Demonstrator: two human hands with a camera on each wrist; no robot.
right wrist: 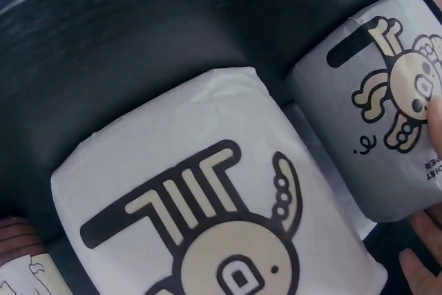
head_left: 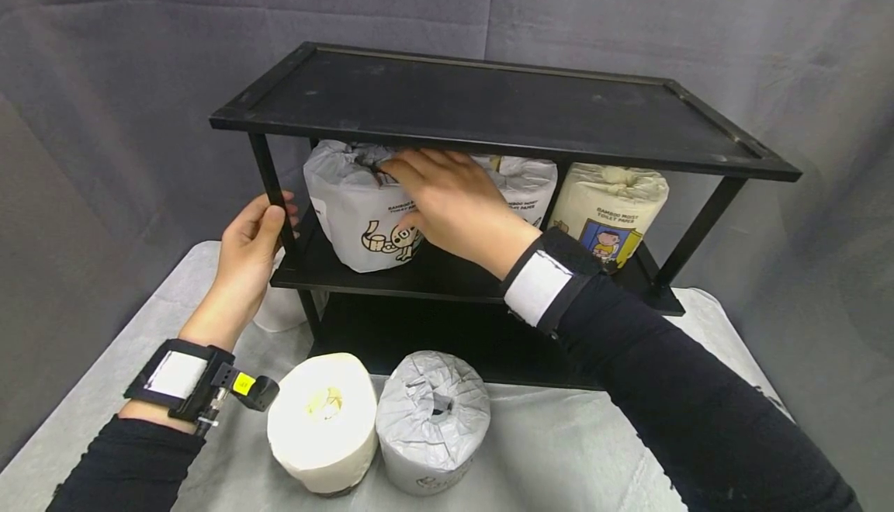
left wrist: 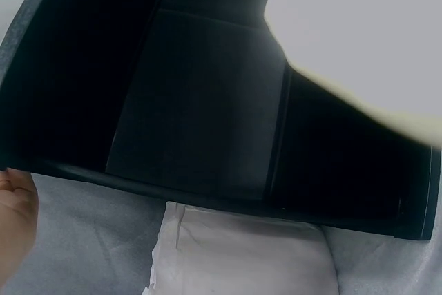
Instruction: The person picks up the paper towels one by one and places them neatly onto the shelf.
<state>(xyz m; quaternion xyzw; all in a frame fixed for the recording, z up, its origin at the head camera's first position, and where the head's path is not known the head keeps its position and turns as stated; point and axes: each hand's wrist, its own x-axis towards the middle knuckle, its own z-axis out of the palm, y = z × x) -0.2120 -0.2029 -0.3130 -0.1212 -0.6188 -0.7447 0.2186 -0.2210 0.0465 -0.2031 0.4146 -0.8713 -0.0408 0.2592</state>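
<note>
A wrapped toilet roll (head_left: pixel 352 221) with a dog print stands at the left end of the black rack's upper-level shelf (head_left: pixel 454 283). My right hand (head_left: pixel 454 205) reaches under the rack's top and grips this roll, thumb on its front and fingers over the top. In the right wrist view the thumb lies on the roll's printed wrapper (right wrist: pixel 387 94). My left hand (head_left: pixel 251 248) holds the rack's left front post (head_left: pixel 268 174), thumb in front and fingers behind. A second white dog-print roll (head_left: pixel 527 186), partly hidden by my right hand, stands to the right.
A cream roll (head_left: pixel 608 209) with a cartoon picture stands farther right on the shelf. In front of the rack, a bright cream roll (head_left: pixel 321 427) and a grey-white roll (head_left: pixel 433 427) stand side by side on the cloth-covered table (head_left: pixel 552 442). Another white roll (head_left: pixel 279 310) sits behind the left post.
</note>
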